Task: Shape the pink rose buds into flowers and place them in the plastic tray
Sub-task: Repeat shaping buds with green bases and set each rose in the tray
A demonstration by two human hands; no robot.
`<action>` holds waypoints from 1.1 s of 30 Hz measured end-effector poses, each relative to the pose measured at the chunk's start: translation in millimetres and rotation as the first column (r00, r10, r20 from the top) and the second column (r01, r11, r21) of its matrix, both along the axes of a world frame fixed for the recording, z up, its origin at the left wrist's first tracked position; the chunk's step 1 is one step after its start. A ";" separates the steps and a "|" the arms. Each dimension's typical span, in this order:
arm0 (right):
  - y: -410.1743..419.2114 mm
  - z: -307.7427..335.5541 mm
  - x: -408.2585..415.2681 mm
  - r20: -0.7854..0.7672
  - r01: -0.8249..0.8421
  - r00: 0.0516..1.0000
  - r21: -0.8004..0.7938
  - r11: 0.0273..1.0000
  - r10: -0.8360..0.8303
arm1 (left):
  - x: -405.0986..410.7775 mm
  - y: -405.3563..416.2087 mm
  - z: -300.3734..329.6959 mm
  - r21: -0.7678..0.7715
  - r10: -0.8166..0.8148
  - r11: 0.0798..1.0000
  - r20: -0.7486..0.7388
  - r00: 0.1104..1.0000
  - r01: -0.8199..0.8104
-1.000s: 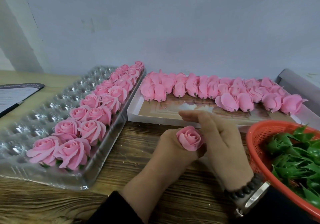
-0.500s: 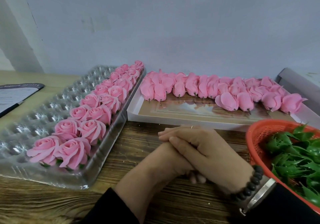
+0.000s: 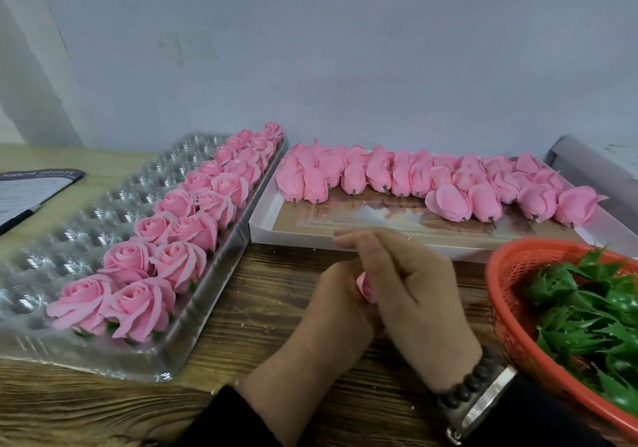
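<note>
I see the left hand gripping the pink rose bud; right hand, fingers straight, has lifted partway off, so the bud peeks out again. Both hands low over the bench, between the plastic tray and orange basket.

One second ago the right hand stood open beside the rose, which sat fully exposed on top of the left hand. Half a second ago the right hand lay flat over the left, hiding the rose completely. Now the right hand has tilted up onto its edge, its fingers pointing left, and a small pink part of the rose shows again between the two hands.
</note>
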State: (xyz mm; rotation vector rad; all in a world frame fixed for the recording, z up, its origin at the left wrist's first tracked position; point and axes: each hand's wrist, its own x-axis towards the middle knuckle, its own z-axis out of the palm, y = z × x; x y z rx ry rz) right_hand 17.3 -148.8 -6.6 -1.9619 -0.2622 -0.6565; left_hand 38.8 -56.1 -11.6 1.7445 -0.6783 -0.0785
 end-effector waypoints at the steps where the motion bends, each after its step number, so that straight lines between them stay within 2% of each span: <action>1: 2.2 -0.6 -0.6 -0.012 0.007 1.000 -0.063 0.998 -0.007 | -0.7 -0.1 -0.6 -0.017 0.003 1.000 0.004 1.000 -0.003; 5: 0.4 0.9 -0.3 -0.040 0.001 0.999 -0.240 0.971 -0.010 | -4.0 -2.6 -6.1 0.000 0.061 0.998 -0.008 0.998 -0.061; 7: 0.0 3.5 0.4 -0.082 -0.051 0.996 -0.263 0.964 0.030 | -5.4 -3.2 -6.6 -0.037 0.072 0.997 -0.008 0.997 -0.072; 8: -0.3 4.5 0.5 -0.093 -0.085 0.993 -0.203 0.976 0.067 | -5.6 -4.4 -4.1 -0.050 0.052 0.997 -0.028 0.998 -0.054; 11: -5.0 4.0 2.3 -0.046 -0.106 0.992 0.224 0.969 0.120 | -4.0 -2.9 2.8 -0.194 0.009 0.979 -0.251 0.968 -0.060; 12: -8.0 2.7 3.5 -0.005 -0.059 0.998 0.309 0.949 0.064 | -2.0 -1.8 2.5 -0.262 0.041 0.956 -0.314 0.949 -0.128; 14: -12.6 -2.4 6.1 -0.008 0.040 0.999 0.357 0.933 -0.040 | 1.4 1.1 3.6 -0.405 0.108 0.870 -0.399 0.911 -0.281; 15: -11.6 -5.4 7.6 -0.053 0.063 0.997 0.346 0.936 -0.048 | 2.5 0.7 4.1 -0.469 0.107 0.823 -0.426 0.898 -0.320; 17: -3.8 -10.5 8.4 -0.157 0.003 0.987 0.298 0.955 0.046 | 2.6 0.5 5.6 -0.563 0.046 0.753 -0.473 0.880 -0.342; 20: 9.0 -15.7 7.0 -0.236 -0.091 0.963 0.168 0.982 0.130 | 1.8 -0.7 6.0 -0.612 -0.023 0.700 -0.534 0.845 -0.368; 27: 6.7 -13.5 4.9 -0.186 0.006 0.982 0.087 0.996 0.010 | 1.3 -1.0 3.1 -0.621 -0.149 0.720 -0.575 0.804 -0.310; 31: 0.8 -7.8 4.3 -0.283 -0.105 0.947 0.170 0.980 0.151 | 8.1 8.4 4.0 -0.627 -0.319 0.759 -0.595 0.738 -0.177; 33: -5.9 -5.4 4.7 -0.322 -0.191 0.912 0.219 0.957 0.255 | 11.3 11.8 2.7 -0.621 -0.342 0.767 -0.609 0.715 -0.163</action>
